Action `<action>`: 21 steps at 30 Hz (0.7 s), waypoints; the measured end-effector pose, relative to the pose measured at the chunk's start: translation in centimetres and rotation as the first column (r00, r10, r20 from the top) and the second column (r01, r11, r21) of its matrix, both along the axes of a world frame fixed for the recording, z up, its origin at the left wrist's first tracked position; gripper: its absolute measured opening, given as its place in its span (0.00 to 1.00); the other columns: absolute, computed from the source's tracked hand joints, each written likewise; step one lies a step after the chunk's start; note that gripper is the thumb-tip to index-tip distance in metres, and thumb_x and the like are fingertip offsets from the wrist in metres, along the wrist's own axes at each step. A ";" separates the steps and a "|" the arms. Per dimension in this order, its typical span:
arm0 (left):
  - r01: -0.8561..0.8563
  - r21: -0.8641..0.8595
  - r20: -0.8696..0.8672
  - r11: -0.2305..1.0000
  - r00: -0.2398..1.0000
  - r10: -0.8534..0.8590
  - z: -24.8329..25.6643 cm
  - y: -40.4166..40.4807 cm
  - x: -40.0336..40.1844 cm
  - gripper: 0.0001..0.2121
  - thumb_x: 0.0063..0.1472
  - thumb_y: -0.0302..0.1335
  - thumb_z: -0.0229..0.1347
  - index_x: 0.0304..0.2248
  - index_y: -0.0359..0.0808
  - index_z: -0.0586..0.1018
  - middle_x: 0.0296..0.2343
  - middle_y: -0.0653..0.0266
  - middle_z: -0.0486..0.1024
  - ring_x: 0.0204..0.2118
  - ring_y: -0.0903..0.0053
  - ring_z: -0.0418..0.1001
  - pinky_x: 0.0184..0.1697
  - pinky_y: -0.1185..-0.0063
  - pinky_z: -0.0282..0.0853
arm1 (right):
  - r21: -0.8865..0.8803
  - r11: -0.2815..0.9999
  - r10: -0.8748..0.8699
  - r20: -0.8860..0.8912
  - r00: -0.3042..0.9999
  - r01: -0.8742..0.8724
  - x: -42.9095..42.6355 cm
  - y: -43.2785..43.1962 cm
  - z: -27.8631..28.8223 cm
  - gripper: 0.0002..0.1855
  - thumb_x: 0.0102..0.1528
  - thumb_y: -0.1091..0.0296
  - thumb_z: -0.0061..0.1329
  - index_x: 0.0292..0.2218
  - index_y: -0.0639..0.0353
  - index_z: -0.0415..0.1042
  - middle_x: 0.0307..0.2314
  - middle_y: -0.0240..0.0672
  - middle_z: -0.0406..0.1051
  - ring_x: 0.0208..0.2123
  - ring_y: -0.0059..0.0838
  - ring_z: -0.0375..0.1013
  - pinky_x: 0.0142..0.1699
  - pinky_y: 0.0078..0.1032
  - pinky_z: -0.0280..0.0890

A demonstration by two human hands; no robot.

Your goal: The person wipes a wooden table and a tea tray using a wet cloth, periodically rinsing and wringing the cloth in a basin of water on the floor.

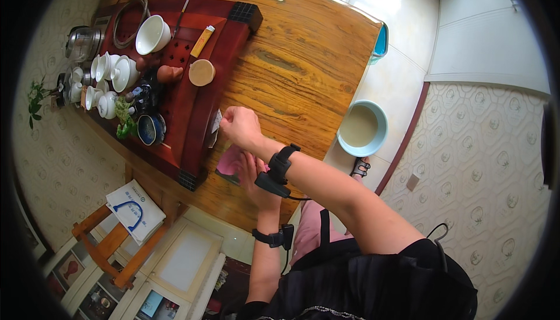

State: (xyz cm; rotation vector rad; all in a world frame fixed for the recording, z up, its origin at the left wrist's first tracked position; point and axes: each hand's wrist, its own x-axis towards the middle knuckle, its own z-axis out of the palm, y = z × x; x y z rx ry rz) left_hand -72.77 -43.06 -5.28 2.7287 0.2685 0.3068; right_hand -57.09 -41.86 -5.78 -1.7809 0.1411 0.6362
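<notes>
My left hand (256,184) lies with its fingers extended over a pink cloth (229,161) on the wooden table (297,66). Pink fabric shows on both sides of the fingers. Farther up, my right hand (241,126) is curled, crossing above the left one. Its fingertips meet some printed paper slips (216,121) at the side of the dark red tea tray (197,132); whether they pinch the paper is hidden. Both wrists wear black straps with small devices.
The tray carries white teacups (124,73), a white bowl (153,35), a yellow lighter (202,41), a round lidded pot (202,72) and a blue bowl (151,129). A basin of cloudy water (362,128) stands on the floor, right of the table. A wooden chair (109,245) holds a white bag (136,210).
</notes>
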 end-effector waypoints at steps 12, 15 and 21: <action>0.060 0.143 -0.026 0.988 0.998 -0.056 -2.2 0.3 2.7 0.24 0.59 0.30 0.51 0.55 0.32 0.65 0.56 0.47 0.60 0.60 0.54 0.57 0.62 0.61 0.50 | -0.099 0.995 0.030 0.272 0.962 -0.004 1.4 -5.7 1.2 0.14 0.54 0.56 0.49 0.33 0.57 0.77 0.23 0.42 0.75 0.27 0.39 0.76 0.33 0.32 0.69; 0.135 0.042 0.032 0.990 0.990 -0.136 -2.2 -1.4 7.7 0.22 0.59 0.29 0.50 0.54 0.34 0.67 0.55 0.48 0.61 0.59 0.54 0.58 0.61 0.59 0.50 | -0.014 0.987 -0.143 0.357 0.923 0.158 0.9 -10.7 1.8 0.10 0.55 0.63 0.50 0.34 0.60 0.76 0.23 0.41 0.75 0.26 0.31 0.77 0.31 0.26 0.69; 0.327 0.058 0.071 0.943 0.941 -0.331 -3.3 -6.7 15.4 0.26 0.54 0.28 0.56 0.53 0.33 0.69 0.55 0.47 0.61 0.60 0.57 0.57 0.62 0.60 0.50 | 0.177 0.855 -0.517 0.363 0.775 0.487 0.8 -19.5 1.6 0.06 0.56 0.76 0.45 0.37 0.64 0.72 0.28 0.38 0.75 0.29 0.24 0.76 0.34 0.21 0.69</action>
